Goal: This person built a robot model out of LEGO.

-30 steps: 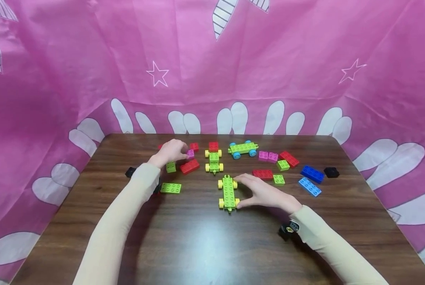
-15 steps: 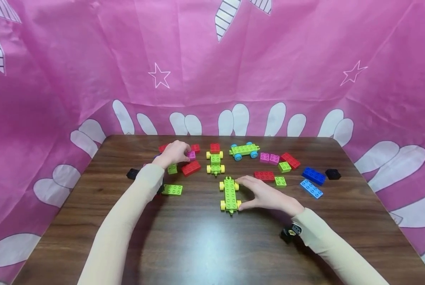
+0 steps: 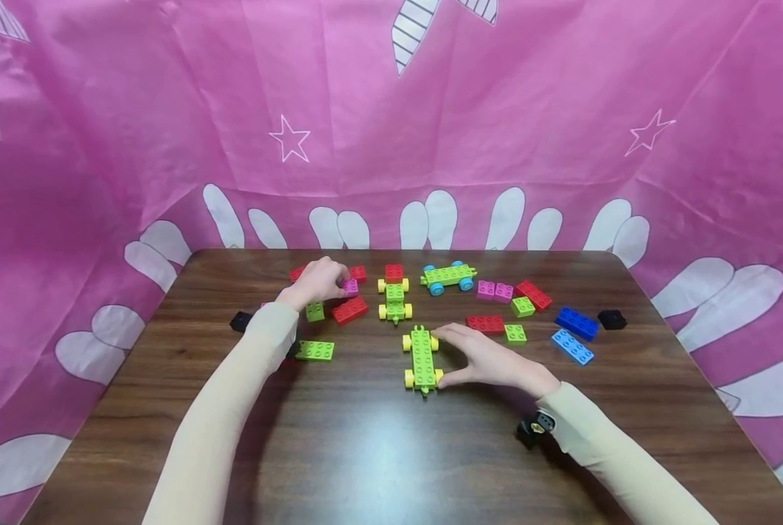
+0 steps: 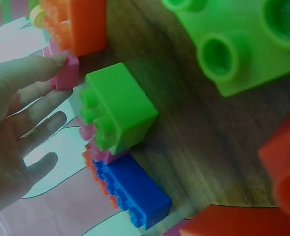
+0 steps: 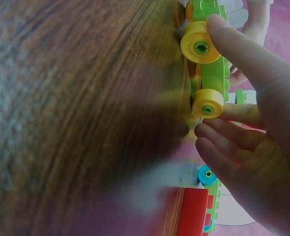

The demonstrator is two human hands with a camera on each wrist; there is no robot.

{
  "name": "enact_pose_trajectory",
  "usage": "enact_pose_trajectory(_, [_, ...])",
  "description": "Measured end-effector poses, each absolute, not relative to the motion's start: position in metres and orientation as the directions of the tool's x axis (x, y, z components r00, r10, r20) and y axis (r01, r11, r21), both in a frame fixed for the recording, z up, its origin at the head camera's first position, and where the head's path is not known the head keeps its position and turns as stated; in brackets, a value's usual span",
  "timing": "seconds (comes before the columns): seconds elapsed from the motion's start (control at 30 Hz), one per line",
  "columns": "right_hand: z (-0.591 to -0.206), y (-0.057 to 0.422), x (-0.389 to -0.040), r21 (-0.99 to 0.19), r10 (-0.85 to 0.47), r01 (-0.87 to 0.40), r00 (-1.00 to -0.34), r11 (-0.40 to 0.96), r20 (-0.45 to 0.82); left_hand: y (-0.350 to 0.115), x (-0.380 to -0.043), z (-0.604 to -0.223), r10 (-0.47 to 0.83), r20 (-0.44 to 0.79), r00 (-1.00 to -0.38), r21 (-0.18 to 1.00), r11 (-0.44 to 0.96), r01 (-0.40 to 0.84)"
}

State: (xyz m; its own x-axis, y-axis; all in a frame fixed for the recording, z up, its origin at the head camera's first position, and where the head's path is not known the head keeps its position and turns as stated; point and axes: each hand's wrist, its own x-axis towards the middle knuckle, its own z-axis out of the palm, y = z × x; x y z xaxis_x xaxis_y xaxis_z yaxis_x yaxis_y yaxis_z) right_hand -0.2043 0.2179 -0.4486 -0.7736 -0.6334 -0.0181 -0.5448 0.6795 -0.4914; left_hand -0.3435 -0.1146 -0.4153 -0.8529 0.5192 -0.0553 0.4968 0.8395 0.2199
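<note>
My left hand (image 3: 316, 283) reaches to the back left and pinches a small magenta brick (image 3: 350, 287) between thumb and fingers. In the left wrist view the thumb lies against this magenta brick (image 4: 65, 73), and the other fingers are spread. My right hand (image 3: 490, 357) rests beside a long green car base (image 3: 422, 359) with yellow wheels. Its thumb and forefinger, loosely spread, touch the wheels on the right side, as the yellow wheel (image 5: 200, 43) at the thumb shows in the right wrist view.
Behind the car base stands a second yellow-wheeled base (image 3: 395, 293) with bricks, and a blue-wheeled base (image 3: 448, 275). Red bricks (image 3: 349, 310) and a green brick (image 3: 315, 310) lie near my left hand. Blue bricks (image 3: 577, 322) and a black piece (image 3: 612, 319) lie at right.
</note>
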Motion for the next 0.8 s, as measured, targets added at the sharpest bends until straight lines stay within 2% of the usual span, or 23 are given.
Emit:
enact_pose_trajectory(0.3, [-0.447, 0.217, -0.205, -0.496, -0.634, -0.546, -0.773, 0.675, -0.011, -0.124, -0.336, -0.397, 0.507, 0.044, -0.861, 0.221, 0.835, 0.503])
enact_pose_trajectory(0.53, [-0.45, 0.218, -0.206, -0.5, -0.637, -0.551, -0.771, 0.669, -0.002, -0.123, -0.315, -0.375, 0.477, 0.02, -0.879, 0.287, 0.839, 0.462])
enact_pose_trajectory(0.8, [-0.451, 0.22, -0.206, -0.512, -0.631, -0.537, -0.775, 0.671, -0.014, -0.111, -0.281, -0.357, 0.556, 0.064, -0.828, 0.269, 0.79, 0.551])
